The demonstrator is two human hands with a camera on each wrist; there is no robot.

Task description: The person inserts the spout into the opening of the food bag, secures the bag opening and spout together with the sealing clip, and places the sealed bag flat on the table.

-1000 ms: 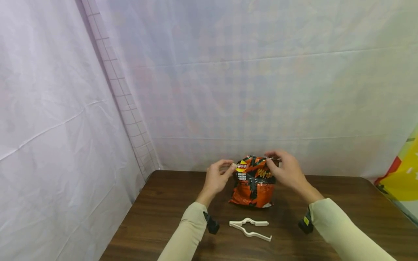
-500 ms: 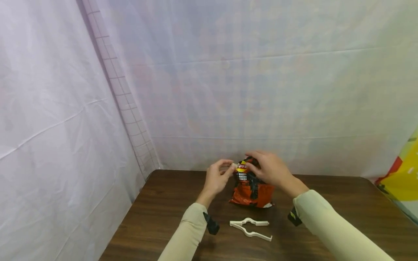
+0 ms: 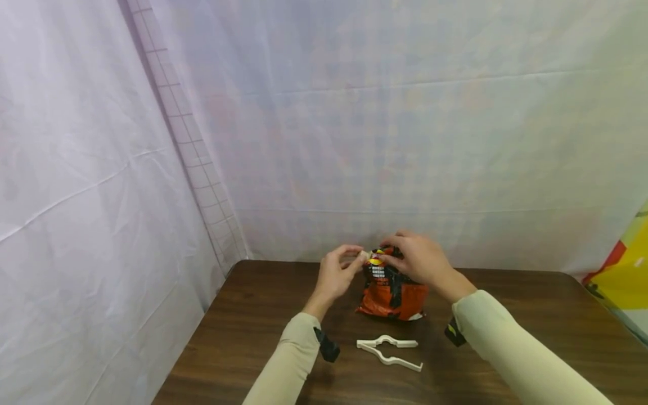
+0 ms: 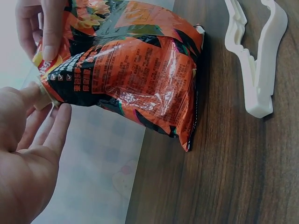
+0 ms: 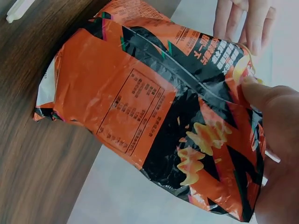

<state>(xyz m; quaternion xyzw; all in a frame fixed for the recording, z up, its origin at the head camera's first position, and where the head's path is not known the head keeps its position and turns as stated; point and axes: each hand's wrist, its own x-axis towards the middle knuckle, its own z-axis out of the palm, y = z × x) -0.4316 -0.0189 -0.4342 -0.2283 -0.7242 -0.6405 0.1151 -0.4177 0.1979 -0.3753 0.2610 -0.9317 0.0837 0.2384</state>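
Observation:
An orange and black chip bag [image 3: 390,298] stands on the table with its top bunched between both hands. My left hand [image 3: 338,273] pinches the end of a white bag clip [image 4: 43,97] at the bag's top left corner. Two white tips of it show past the bag in the right wrist view; its middle is hidden. My right hand [image 3: 422,261] pinches the top of the bag, thumb in front near the yellow logo, fingers behind. A second white bag clip [image 3: 387,351] lies spread on the table in front of the bag.
The dark wooden table [image 3: 263,315] ends at a pale checked cloth [image 3: 379,140] behind the bag. Another white curtain [image 3: 101,197] hangs along the left. Something yellow and red [image 3: 620,273] is at the far right edge.
My right hand has moved left along the bag's top, from the right corner to near the left hand, gathering the top. My left hand and the clip on the table have stayed put.

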